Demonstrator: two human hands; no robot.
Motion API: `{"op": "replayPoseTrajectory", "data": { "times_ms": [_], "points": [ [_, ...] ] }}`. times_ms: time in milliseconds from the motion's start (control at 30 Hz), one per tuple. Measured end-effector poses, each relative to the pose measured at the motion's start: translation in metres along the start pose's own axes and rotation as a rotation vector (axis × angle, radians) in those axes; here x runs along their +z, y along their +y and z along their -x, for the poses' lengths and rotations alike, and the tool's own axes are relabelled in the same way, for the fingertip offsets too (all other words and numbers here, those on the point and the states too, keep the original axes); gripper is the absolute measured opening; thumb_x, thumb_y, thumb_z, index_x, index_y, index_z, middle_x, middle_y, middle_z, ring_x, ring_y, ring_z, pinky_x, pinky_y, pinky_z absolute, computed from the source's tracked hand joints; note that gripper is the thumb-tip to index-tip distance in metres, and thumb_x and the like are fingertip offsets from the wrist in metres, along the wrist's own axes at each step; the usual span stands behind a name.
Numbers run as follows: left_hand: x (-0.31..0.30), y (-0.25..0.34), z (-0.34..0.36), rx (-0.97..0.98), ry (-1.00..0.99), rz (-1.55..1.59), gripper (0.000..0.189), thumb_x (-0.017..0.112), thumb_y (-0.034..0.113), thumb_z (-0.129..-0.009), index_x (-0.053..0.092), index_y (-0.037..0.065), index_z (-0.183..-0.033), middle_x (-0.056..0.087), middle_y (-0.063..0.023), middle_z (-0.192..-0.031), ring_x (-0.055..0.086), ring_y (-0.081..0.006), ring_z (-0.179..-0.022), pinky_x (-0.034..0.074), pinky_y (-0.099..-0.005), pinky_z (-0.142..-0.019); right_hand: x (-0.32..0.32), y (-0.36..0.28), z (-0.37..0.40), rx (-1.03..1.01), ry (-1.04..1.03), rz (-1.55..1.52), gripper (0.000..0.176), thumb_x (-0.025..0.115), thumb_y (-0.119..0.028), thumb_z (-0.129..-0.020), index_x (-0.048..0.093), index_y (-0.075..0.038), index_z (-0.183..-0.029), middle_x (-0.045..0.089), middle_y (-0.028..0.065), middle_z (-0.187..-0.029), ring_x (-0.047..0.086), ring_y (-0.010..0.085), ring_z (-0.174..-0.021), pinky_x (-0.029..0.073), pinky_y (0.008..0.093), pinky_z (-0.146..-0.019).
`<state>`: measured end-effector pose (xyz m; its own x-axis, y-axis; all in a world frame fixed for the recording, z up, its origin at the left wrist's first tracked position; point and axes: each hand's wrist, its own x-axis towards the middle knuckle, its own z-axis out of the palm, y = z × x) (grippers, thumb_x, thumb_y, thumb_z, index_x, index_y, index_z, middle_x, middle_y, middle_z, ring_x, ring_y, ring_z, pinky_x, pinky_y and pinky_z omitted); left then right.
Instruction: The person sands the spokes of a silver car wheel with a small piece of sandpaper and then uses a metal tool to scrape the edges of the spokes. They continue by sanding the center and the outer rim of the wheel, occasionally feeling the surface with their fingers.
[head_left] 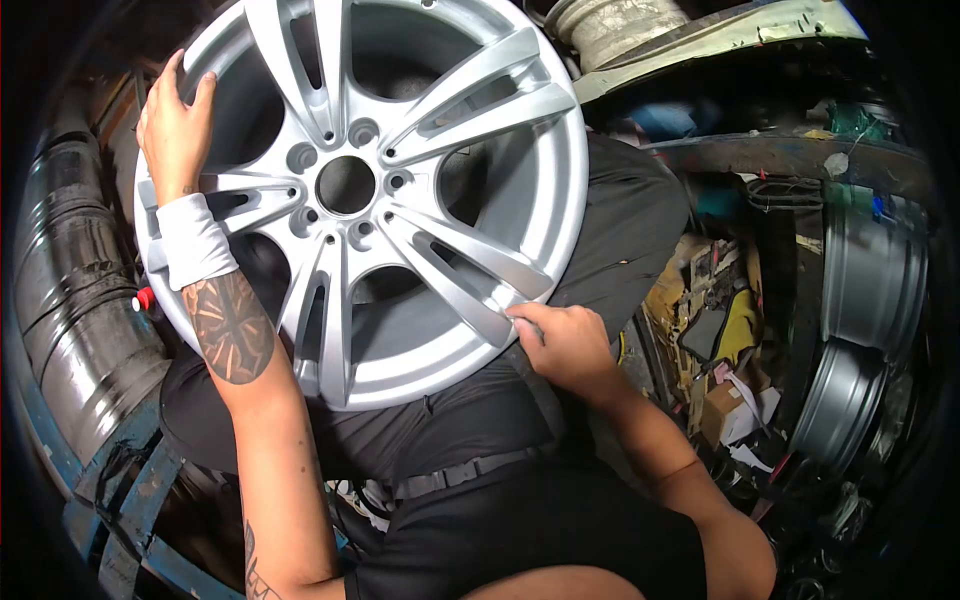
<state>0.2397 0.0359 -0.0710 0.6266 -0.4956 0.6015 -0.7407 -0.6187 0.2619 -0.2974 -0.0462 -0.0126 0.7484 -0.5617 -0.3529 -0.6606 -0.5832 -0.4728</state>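
A silver alloy wheel (452,283) with paired spokes and no tyre lies face up across my lap. At its upper left edge, my left hand (178,125) holds the outer lip, the thumb on the inner side and the fingers along the outside. A white band (195,240) covers that wrist. By the lower right lip, at the outer end of a spoke, my right hand (565,345) is closed in a pinch against the wheel. Whatever sits between its thumb and forefinger is too small to make out.
Stacked metal wheels (85,290) stand at the left beside a blue metal frame (130,515). More silver rims (872,285) are on the right, near a small cardboard box (728,412) and a yellow-and-black item (738,328). Another rim (615,28) lies behind the wheel.
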Motion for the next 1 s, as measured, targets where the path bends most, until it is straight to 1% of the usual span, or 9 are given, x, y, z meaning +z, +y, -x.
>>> {"op": "replayPoseTrajectory", "data": {
  "times_ms": [67,167,300,333,467,567,667,833,1000],
  "points": [
    [0.0,0.0,0.001,0.004,0.014,-0.012,0.063,0.067,0.049,-0.102,0.058,0.019,-0.156,0.065,-0.015,-0.151,0.059,-0.0352,-0.142,0.039,-0.0511,-0.122,0.01,0.012,-0.004,-0.031,0.08,-0.067,0.019,0.066,-0.02,-0.099,0.079,-0.012,-0.111,0.077,0.0185,-0.084,0.075,0.0428,-0.079,0.061,0.053,-0.078],
    [-0.001,0.002,0.0,0.014,0.021,-0.013,0.063,0.067,0.049,-0.102,0.059,0.018,-0.156,0.065,-0.0152,-0.151,0.059,-0.035,-0.142,0.039,-0.0508,-0.122,-0.007,0.004,-0.002,-0.015,-0.004,-0.142,0.019,0.066,-0.02,-0.099,0.079,-0.012,-0.109,0.077,0.0187,-0.086,0.075,0.0429,-0.08,0.061,0.0534,-0.079],
    [0.001,0.0,0.0,0.02,0.012,0.012,0.063,0.067,0.05,-0.102,0.059,0.018,-0.155,0.065,-0.0157,-0.151,0.059,-0.0356,-0.142,0.039,-0.0499,-0.122,-0.004,0.005,-0.005,0.008,-0.01,-0.085,0.019,0.067,-0.019,-0.098,0.079,-0.009,-0.109,0.077,0.0182,-0.084,0.075,0.0418,-0.078,0.061,0.0528,-0.078],
    [0.0,0.0,0.0,0.051,0.039,-0.038,0.06,0.068,0.048,-0.103,0.06,0.018,-0.154,0.067,-0.0182,-0.147,0.063,-0.0374,-0.137,0.045,-0.0472,-0.117,-0.009,0.003,-0.005,-0.014,-0.021,-0.079,0.018,0.067,-0.019,-0.098,0.078,-0.009,-0.108,0.077,0.0182,-0.083,0.075,0.0415,-0.078,0.061,0.0527,-0.077],
    [0.002,-0.004,-0.001,0.055,0.038,-0.053,0.06,0.068,0.048,-0.103,0.061,0.017,-0.154,0.067,-0.0182,-0.148,0.063,-0.0372,-0.138,0.045,-0.0471,-0.117,0.009,0.014,-0.005,-0.092,0.055,-0.091,0.016,0.068,-0.018,-0.098,0.076,-0.009,-0.107,0.075,0.018,-0.078,0.075,0.0411,-0.074,0.06,0.0524,-0.073],
    [0.001,-0.005,0.0,0.058,0.041,-0.047,0.061,0.068,0.049,-0.103,0.061,0.017,-0.154,0.067,-0.0184,-0.148,0.063,-0.0371,-0.138,0.045,-0.0468,-0.117,-0.008,0.003,-0.005,-0.08,-0.011,-0.077,0.014,0.069,-0.018,-0.097,0.074,-0.01,-0.107,0.074,0.0179,-0.074,0.074,0.0414,-0.071,0.059,0.0528,-0.069],
    [0.001,-0.003,-0.002,0.057,0.038,-0.004,0.063,0.067,0.051,-0.102,0.062,0.016,-0.153,0.067,-0.0185,-0.148,0.062,-0.0375,-0.139,0.044,-0.049,-0.119,0.01,0.012,-0.007,-0.074,0.038,-0.106,0.013,0.07,-0.018,-0.097,0.073,-0.01,-0.107,0.072,0.0173,-0.071,0.073,0.0416,-0.068,0.059,0.0534,-0.068],
    [0.003,-0.006,-0.001,0.073,0.044,-0.006,0.062,0.067,0.05,-0.102,0.062,0.016,-0.153,0.067,-0.0188,-0.147,0.062,-0.0376,-0.138,0.043,-0.0493,-0.119,0.004,0.011,-0.009,-0.066,-0.004,-0.083,0.012,0.071,-0.018,-0.096,0.072,-0.011,-0.105,0.07,0.0169,-0.068,0.072,0.0414,-0.066,0.058,0.0547,-0.067],
    [0.007,-0.017,-0.004,0.075,0.031,0.013,0.062,0.068,0.05,-0.102,0.062,0.015,-0.153,0.068,-0.0191,-0.147,0.064,-0.0382,-0.137,0.047,-0.0461,-0.116,0.003,0.014,-0.008,-0.152,0.023,-0.005,0.013,0.071,-0.018,-0.096,0.07,-0.012,-0.107,0.068,0.0162,-0.065,0.07,0.042,-0.064,0.056,0.0558,-0.065]
  ]
}}
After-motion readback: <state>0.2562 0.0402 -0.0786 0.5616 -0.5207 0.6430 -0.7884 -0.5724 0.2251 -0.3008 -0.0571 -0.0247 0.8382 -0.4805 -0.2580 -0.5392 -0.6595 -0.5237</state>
